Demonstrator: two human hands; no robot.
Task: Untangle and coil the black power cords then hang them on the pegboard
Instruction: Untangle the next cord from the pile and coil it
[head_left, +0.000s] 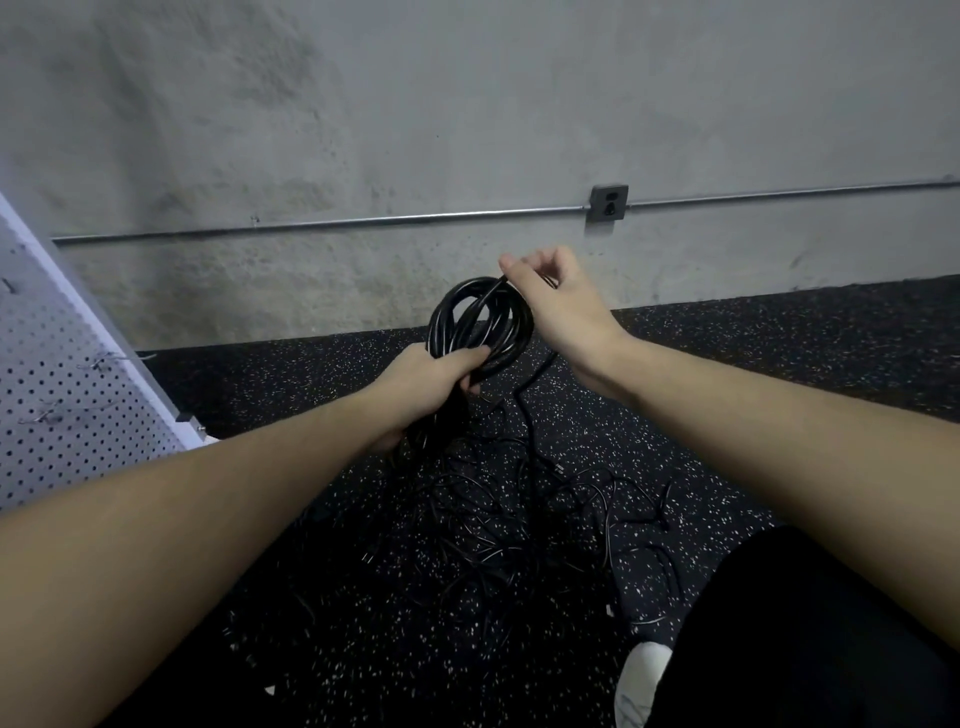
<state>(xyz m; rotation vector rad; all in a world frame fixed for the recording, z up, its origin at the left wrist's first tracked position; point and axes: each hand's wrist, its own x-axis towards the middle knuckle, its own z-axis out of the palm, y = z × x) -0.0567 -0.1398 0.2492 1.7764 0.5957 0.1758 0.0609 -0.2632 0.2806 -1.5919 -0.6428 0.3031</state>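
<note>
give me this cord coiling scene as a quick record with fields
left hand: left hand grips the bottom of the coiled black power cord
right hand: right hand pinches a strand at the coil's top
coil state: several loops, held up off the floor
loose cords: tangled pile of thin black cords on the black speckled rubber floor
pegboard: white perforated pegboard at left, wire hooks bare
wall: grey concrete wall with metal outlet box

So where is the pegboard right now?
At the left edge of the head view, the white pegboard leans on the speckled floor, left of the left hand.
</note>
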